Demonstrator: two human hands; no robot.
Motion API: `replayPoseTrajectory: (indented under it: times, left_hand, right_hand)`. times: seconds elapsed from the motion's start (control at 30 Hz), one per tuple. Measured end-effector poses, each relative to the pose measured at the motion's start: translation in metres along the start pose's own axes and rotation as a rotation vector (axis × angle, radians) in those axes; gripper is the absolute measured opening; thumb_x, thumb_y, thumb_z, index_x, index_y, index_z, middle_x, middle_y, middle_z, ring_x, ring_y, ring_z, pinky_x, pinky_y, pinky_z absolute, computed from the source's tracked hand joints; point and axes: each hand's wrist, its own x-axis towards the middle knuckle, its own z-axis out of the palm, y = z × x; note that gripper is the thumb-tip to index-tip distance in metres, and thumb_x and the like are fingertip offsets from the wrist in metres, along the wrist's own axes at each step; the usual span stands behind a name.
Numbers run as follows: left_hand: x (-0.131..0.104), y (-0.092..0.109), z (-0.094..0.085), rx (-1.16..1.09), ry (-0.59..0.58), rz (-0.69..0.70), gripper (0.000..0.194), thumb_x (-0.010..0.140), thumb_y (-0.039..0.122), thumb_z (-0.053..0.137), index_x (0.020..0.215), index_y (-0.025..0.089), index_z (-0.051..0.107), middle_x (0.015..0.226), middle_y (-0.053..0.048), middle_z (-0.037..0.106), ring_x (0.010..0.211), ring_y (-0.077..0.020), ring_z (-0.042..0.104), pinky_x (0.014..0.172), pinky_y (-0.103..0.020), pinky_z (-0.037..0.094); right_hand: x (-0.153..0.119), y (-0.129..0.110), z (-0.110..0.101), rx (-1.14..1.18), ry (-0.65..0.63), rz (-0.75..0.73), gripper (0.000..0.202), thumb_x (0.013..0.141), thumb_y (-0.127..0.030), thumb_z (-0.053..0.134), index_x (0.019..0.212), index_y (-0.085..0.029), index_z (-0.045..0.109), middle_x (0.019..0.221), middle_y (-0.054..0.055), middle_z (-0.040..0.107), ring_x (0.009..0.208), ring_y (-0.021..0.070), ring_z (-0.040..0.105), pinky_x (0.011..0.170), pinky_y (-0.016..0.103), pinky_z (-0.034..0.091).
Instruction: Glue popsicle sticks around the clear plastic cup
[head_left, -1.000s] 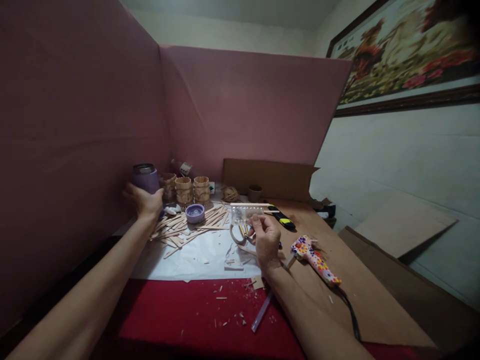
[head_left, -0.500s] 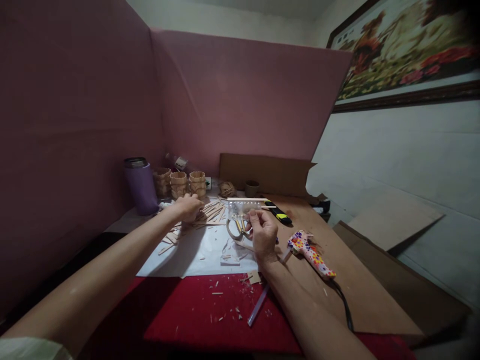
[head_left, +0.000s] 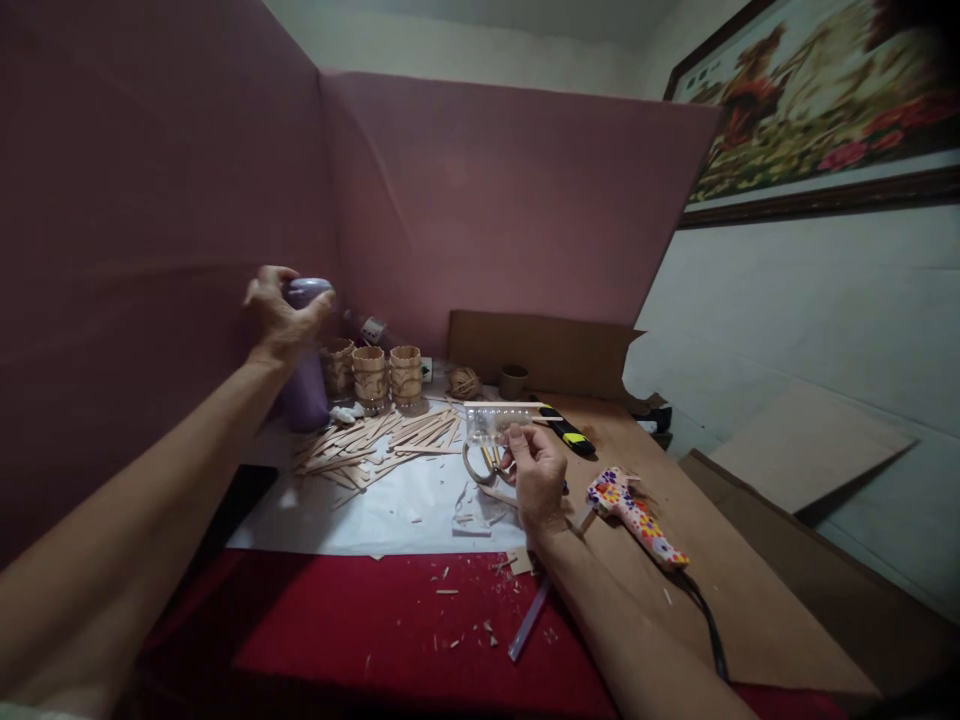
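My left hand reaches to the back left, its fingers curled around the top of a purple tumbler. The hand covers much of the tumbler's upper part, and the fingers are slightly blurred. My right hand pinches a clear ribbed plastic piece in front of me. Thin wooden sticks lie across that piece, with ends jutting past it on the right. Scissors lie just below and behind the right fingers. A pile of loose wooden sticks spreads over white paper between the hands.
Several stick-covered cups stand at the back, beside a twine ball and a small pot. A yellow-black utility knife and flowered glue gun lie on cardboard. Scraps dot the red cloth.
My left hand has moved from the stick pile up and left to the tumbler's top. The right hand still holds the plastic piece. The view has shifted slightly left.
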Motion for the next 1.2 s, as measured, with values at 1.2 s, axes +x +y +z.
replayPoseTrajectory:
  times: [1.2]
  left_hand:
    - [-0.05,0.011,-0.014,0.264,-0.038,0.175,0.067,0.088,0.035,0.07,0.146,0.007,0.051,0.155,-0.024,0.042,0.142,-0.0408,0.035,0.117,-0.055,0.026]
  right_hand:
    - [0.001,-0.007,0.002,-0.001,0.039,-0.013,0.051,0.073,-0.069,0.07,0.07,-0.019,0.062,0.05,-0.004,0.057,0.042,0.0097,0.044,0.043,0.023,0.033]
